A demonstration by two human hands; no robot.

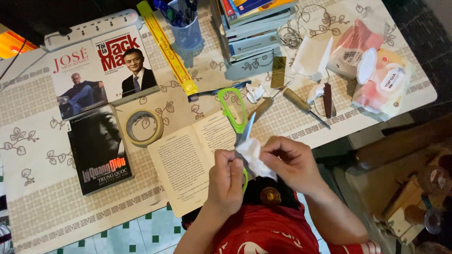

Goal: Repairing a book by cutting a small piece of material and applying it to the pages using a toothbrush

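Both hands are meeting just above the person's lap, at the near edge of the worktop [56,188]. Left hand [226,181] is curling shut in a grip around the lower handle of the scissors [238,134], fingers pressed together over the green loop. Right hand [293,162] is pinching a crumpled white tissue [254,157] between thumb and fingertips, pressing it against the blades just above the left grip.

Scissors are standing with their long axis running away from the grip, slightly tilted, the tip end buried in the hands and tissue and the free green handle loop pointing up and away towards the far side of the worktop. Blades are showing grey and narrow, handles bright green.

Directly behind the grip an open book [188,160] is lying flat, pages up. Further left of the grip a roll of tape [142,127] is sitting beside a dark paperback [100,150], with two more books beyond it. Away beyond the free handle a yellow ruler [167,47] is slanting past a blue mesh pen cup [187,30]. Right of the grip and further off, a wooden-handled tool [303,106] is lying near packs of wet wipes [381,82].
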